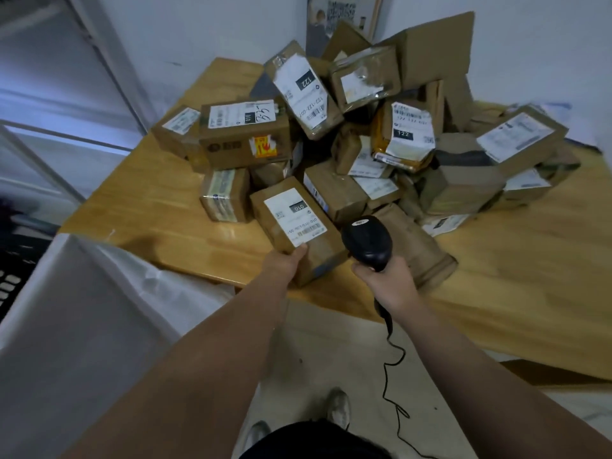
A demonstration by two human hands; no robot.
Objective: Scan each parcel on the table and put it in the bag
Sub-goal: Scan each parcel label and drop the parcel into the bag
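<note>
While your left grip (285,260) clamps the parcel (294,213), right grip (385,279) clutches the scanner (366,238).
Stiff box, likely light; hold its near end, bag (99,293) at 8 o'clock.

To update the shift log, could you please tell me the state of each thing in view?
near parcel, sealed, label facing up.
scanner, head beside the near parcel.
left hand, grips the near parcel's end.
right hand, holds the scanner's handle.
scanner cable, hangs slack to the floor.
parcel pile, heaped on the table.
bag, white, beside the table; mouth unclear.
</note>
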